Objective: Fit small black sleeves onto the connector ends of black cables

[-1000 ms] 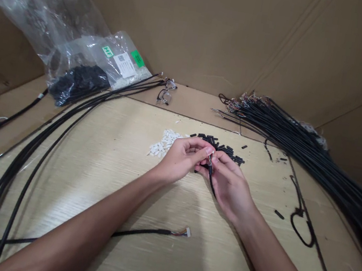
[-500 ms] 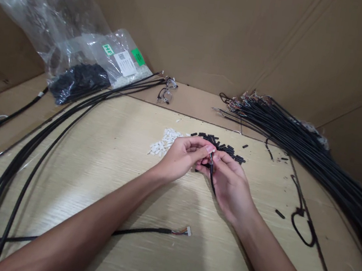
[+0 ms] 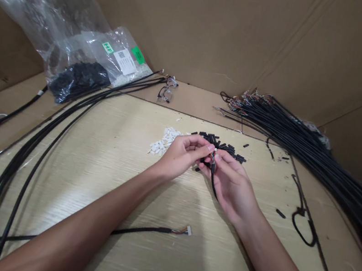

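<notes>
Above the middle of the table my two hands meet at the end of a black cable [image 3: 213,185]. My left hand [image 3: 182,156] pinches a small white connector [image 3: 214,151] between thumb and fingertips. Thin coloured wires run from it into the cable's black sheath. Just below, my right hand [image 3: 234,181] grips the cable's wires with thumb and forefinger. Behind my hands lie a heap of white connector housings [image 3: 165,140] and a heap of short black sleeves [image 3: 230,150]. Nearer me, another cable end [image 3: 165,230] rests on the table, with a white connector on its coloured wires.
On the right lies a thick bundle of black cables [image 3: 298,141] with stripped ends. Several looped cables [image 3: 29,147] curve along the left. Clear plastic bags [image 3: 83,73] and a pair of glasses [image 3: 167,90] stand near the cardboard wall [image 3: 212,30]. Loose black tie [image 3: 301,216] at right.
Both hands stay at the cable end, shifting only slightly. The coloured wires below the connector show a little more, and the cable has moved slightly right.
</notes>
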Available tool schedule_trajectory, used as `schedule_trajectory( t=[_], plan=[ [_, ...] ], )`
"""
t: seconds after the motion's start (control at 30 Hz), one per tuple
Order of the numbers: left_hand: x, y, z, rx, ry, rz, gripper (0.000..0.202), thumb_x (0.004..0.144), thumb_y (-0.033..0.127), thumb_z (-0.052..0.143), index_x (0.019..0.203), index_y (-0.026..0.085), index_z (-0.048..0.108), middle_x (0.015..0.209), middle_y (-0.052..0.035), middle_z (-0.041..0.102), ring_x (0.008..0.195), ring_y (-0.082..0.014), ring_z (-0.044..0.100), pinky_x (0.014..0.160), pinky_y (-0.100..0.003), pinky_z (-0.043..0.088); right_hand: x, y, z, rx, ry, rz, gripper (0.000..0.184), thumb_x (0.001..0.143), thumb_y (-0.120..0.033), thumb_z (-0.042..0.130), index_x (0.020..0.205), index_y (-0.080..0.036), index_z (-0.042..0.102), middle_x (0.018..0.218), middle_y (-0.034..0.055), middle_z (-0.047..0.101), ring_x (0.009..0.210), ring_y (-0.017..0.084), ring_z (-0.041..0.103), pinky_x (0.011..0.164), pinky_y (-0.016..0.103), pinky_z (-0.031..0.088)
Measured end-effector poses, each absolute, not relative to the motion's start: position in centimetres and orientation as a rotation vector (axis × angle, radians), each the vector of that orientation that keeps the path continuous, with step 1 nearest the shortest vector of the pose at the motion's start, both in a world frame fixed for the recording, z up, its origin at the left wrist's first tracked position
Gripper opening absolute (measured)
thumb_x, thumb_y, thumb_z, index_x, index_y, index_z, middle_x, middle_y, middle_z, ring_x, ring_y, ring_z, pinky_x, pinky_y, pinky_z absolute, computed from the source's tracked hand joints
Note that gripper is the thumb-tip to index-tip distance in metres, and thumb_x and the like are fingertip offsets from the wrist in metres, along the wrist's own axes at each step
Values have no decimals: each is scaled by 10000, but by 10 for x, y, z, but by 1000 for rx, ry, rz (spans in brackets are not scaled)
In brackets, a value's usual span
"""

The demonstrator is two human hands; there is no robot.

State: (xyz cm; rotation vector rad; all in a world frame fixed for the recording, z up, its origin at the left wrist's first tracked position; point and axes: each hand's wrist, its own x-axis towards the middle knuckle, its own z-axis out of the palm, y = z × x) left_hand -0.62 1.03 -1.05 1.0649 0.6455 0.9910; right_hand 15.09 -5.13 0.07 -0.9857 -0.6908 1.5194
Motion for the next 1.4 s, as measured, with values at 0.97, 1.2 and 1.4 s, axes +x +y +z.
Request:
schedule_trajectory(
  t=[0.97, 1.2, 1.4],
  plan=[
    [-6, 9, -8, 1034, 607, 934, 439, 816, 507, 989, 833, 140, 749, 761, -13, 710, 670, -95, 637, 630, -215, 515, 149, -53, 5, -905, -584, 1627, 235, 801, -330, 1044, 890, -214, 861, 959, 27, 747, 965, 178, 711, 1128, 427, 664],
    [-6, 9, -10, 1110, 620, 981, 390, 848, 456, 978, 857, 145, 744, 804, -37, 756, 699, -110, 683, 653, -226, 554, 146, -56, 6, -908, -525, 1624, 271, 766, -303, 1070, 909, -207, 860, 1026, 27, 765, 995, 166, 709, 1067, 354, 666],
    [-7, 8, -8, 1159, 613, 989, 380, 869, 453, 968, 863, 151, 738, 814, -46, 764, 712, -119, 695, 665, -235, 576, 150, -56, 3, -933, -584, 1614, 209, 852, -333, 1010, 950, -234, 855, 1060, 42, 791, 1020, 201, 723, 1126, 426, 642]
  ],
)
